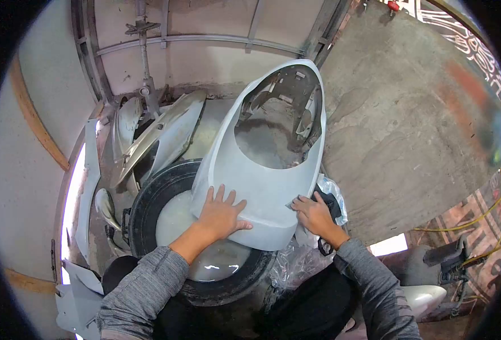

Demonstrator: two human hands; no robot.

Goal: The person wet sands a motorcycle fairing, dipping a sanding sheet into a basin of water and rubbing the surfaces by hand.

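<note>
A light grey vehicle body panel [256,190] with a large oval opening leans over a black tub [148,226] of cloudy water. My left hand [219,218] lies on the panel's lower left, fingers spread and thumb apart, with nothing visible in it. At the lower right edge is my right hand [314,216], its fingers bent together against the surface. A small dark edge shows by those fingertips; what it belongs to is hidden under the hand. Through the opening, the panel's dark, dusty inner side with brackets shows.
Several loose body panels [174,133] lean by the wall at left. A metal stand [144,62] rises behind them. Clear plastic wrap [298,263] lies right of the tub. A large grey board [397,130] fills the right side, with a yellow hose [460,228] beyond it.
</note>
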